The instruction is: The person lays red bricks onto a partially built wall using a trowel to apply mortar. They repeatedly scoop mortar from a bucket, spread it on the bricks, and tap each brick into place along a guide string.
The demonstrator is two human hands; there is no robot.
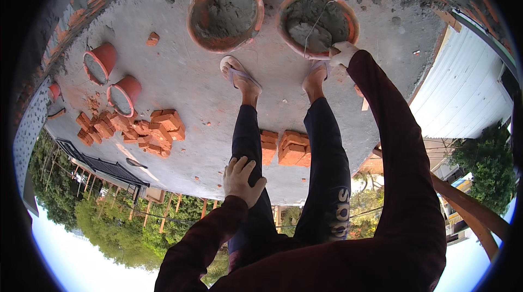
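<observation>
Two round orange basins of grey mortar stand on the concrete floor just beyond my feet. At the rim of the right basin point(353, 16) is my right hand point(342, 54), its fingers closed over the near right edge. A thin wire point(311, 31) crosses that basin above the mortar, and a smoother grey patch point(309, 35) lies in it. Nothing touches the left basin point(193, 9), whose mortar point(231, 9) is rough and heaped. My left hand point(242, 181) lies on my left leg near the knee, fingers spread, holding nothing.
Two orange buckets point(103, 56) point(129, 89) lie tipped at the left. Loose bricks point(158, 131) are piled below them, and more bricks point(294, 147) lie behind my feet. A brick wall point(71, 16) borders the far left; corrugated sheeting point(463, 87) lies past the right floor edge.
</observation>
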